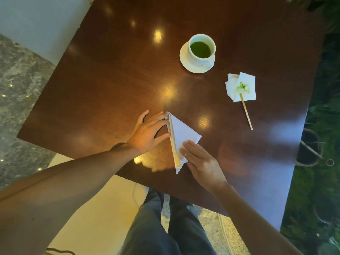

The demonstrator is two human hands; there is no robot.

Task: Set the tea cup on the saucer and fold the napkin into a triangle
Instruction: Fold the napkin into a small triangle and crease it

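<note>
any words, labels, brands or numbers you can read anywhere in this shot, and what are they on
None: no readable text shows anywhere in this view.
The tea cup and saucer are plain white, with no mark visible.
The folded napkin and the stained napkin show no print.
The wooden stick and the table carry no label.

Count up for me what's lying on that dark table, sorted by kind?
Cups: 1, the tea cup with green drink
Saucers: 1, the saucer under it
Napkins: 2, the folded triangle napkin and the stained napkin
Wooden sticks: 2, one stick by the stained napkin, another stick at the triangle
Total: 6
</note>
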